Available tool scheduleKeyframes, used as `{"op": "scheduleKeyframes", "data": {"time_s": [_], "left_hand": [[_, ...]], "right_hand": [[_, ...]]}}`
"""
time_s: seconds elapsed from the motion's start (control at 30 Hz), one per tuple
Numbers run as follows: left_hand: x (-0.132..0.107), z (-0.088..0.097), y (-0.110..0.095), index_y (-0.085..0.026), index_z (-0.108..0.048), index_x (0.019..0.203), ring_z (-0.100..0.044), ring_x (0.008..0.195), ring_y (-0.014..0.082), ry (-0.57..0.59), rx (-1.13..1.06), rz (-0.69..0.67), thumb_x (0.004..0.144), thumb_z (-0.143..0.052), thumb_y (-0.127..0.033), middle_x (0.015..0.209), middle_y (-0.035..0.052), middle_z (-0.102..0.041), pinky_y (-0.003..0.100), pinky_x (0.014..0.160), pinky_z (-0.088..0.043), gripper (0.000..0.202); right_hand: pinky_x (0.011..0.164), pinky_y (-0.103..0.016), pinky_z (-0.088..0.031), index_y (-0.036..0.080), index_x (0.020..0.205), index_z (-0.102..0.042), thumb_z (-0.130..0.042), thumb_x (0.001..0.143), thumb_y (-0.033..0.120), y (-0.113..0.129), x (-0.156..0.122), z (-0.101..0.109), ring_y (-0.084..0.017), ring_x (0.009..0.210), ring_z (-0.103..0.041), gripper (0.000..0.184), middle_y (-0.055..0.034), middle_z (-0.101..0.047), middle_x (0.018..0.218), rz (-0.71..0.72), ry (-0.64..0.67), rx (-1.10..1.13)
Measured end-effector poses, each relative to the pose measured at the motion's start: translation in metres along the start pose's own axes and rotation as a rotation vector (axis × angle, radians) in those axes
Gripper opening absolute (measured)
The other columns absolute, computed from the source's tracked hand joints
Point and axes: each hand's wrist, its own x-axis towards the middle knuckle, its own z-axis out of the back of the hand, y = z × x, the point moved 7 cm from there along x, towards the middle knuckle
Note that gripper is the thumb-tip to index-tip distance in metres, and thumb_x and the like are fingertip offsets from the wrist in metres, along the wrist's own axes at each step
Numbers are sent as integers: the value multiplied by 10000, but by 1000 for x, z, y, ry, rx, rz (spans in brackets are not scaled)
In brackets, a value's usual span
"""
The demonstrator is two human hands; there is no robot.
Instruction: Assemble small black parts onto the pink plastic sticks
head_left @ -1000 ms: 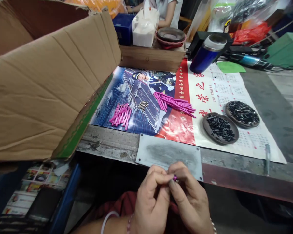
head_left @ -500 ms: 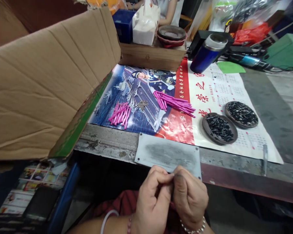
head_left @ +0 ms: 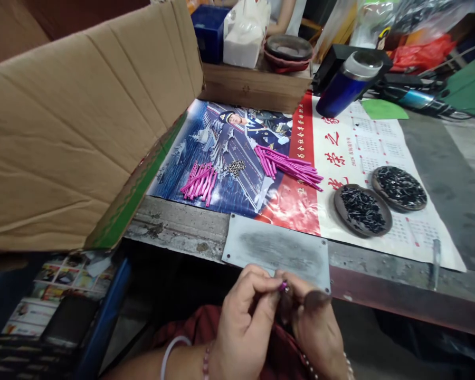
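Observation:
Just past the front edge of the table, my two hands meet over my lap. My left hand [head_left: 247, 319] is closed, thumb and forefinger pinching a small magenta tube [head_left: 282, 286]. Only its end shows, with a tiny silvery bit at the tip; the rest is hidden in the fingers. My right hand [head_left: 320, 324] is right beside it, its blackened thumb lifted away and its forefinger behind the tube's end. Several magenta tubes lie in a left pile [head_left: 200, 182] and a right pile [head_left: 288, 166] on the poster, with a cluster of small silvery balls [head_left: 236, 168] between them.
A grey metal plate [head_left: 277, 248] lies at the table edge. Two dishes of small black pieces, a near dish [head_left: 338, 214] and a far dish [head_left: 421, 203], stand right. A cardboard box [head_left: 83, 132] rises left. Behind are a blue flask [head_left: 338, 89] and a person's arm [head_left: 285, 16].
My right thumb has lifted off the pinch and my right hand has turned outward, uncovering the magenta tube's end. My left hand keeps its pinch. The whole view has shifted slightly.

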Motion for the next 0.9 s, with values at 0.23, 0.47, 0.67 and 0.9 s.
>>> {"op": "scheduleKeyframes", "data": {"time_s": [0.23, 0.47, 0.67, 0.9], "left_hand": [[-2, 1, -5, -252, -638, 1045, -589, 861, 130, 16, 52, -59, 999, -503, -117, 921, 5, -558, 230, 796, -500, 196], [-2, 5, -4, -232, -642, 1023, -599, 898, 145, -16, 40, -42, 993, -498, -109, 940, 16, -558, 257, 829, -503, 192], [-4, 6, -2, -257, -634, 1069, -586, 890, 133, -20, 43, -55, 1002, -483, -98, 949, 6, -549, 244, 821, -497, 230], [-3, 7, 0, -267, -624, 1075, -584, 884, 117, -40, 55, -77, 1003, -486, -91, 936, -5, -544, 223, 820, -498, 235]], "right_hand": [[500, -232, -361, 195, 692, -492, -385, 1068, 280, 31, -2, -5, -105, 539, -445, 400, 27, -453, 625, 274, -5, -228], [670, -200, -515, 235, 961, -542, -572, 973, 211, 25, -5, 4, -123, 782, -579, 41, 1, -558, 883, 217, -77, -192], [805, -224, -524, 195, 1030, -622, -619, 930, 90, 31, -18, 9, -139, 898, -625, 145, -30, -631, 957, 400, -219, -407], [799, -209, -541, 202, 991, -648, -595, 946, 76, 33, -16, 7, -132, 853, -662, 144, -23, -676, 940, 368, -240, -449]]}}
